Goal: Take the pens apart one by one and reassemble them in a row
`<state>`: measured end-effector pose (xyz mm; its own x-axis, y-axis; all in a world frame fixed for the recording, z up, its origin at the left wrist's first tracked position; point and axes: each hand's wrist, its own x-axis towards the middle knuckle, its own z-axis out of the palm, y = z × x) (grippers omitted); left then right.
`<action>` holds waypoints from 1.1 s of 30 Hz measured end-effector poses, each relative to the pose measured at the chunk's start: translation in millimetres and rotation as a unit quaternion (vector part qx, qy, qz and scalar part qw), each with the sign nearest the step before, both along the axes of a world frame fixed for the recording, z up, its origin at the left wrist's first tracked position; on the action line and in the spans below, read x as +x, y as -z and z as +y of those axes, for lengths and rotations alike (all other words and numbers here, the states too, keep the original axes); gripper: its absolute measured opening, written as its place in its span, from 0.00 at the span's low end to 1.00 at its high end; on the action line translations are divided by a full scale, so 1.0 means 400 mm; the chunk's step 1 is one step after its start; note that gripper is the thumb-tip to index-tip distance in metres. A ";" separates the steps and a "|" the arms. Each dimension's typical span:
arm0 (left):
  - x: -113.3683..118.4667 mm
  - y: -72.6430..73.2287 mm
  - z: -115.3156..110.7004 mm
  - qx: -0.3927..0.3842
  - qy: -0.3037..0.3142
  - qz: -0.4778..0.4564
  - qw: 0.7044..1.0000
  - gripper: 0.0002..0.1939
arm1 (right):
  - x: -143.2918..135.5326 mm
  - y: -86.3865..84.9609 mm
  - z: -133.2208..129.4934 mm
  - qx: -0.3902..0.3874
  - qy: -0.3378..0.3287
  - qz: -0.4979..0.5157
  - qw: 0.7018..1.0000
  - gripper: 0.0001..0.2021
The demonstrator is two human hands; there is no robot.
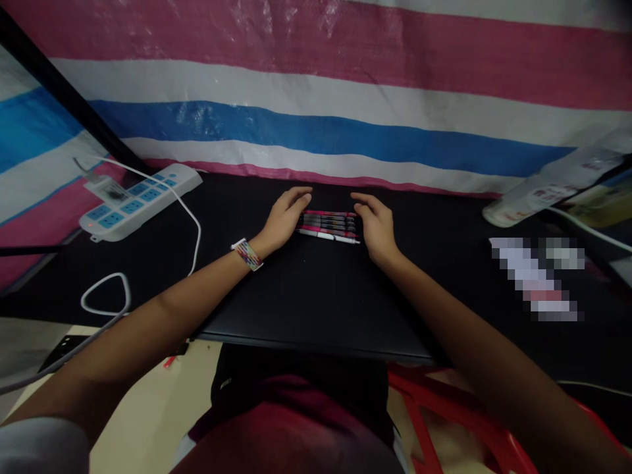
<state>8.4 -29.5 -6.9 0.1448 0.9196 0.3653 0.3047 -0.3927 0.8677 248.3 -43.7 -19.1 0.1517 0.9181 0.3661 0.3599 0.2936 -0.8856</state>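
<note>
Several dark pens with pink parts (330,222) lie side by side on the black table (306,296). A white pen (330,236) lies along their near side. My left hand (287,214), with a patterned band at the wrist, rests at the left ends of the pens, thumb and fingers apart. At their right ends is my right hand (376,226), curved inward with its thumb and forefinger apart. The lower fingers of both hands are partly hidden, and the exact contact with the pens is hard to tell.
A white power strip (143,201) with a plug and a looping white cable (197,230) stands at the left. A translucent cylindrical object (538,191) leans at the right, beyond a blurred item (533,276). Striped sheeting (316,138) hangs behind the table.
</note>
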 end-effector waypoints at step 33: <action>0.032 -0.024 -0.060 -0.013 0.009 0.011 1.000 0.10 | -0.023 -0.019 -0.043 -0.038 -0.042 0.043 0.997 0.17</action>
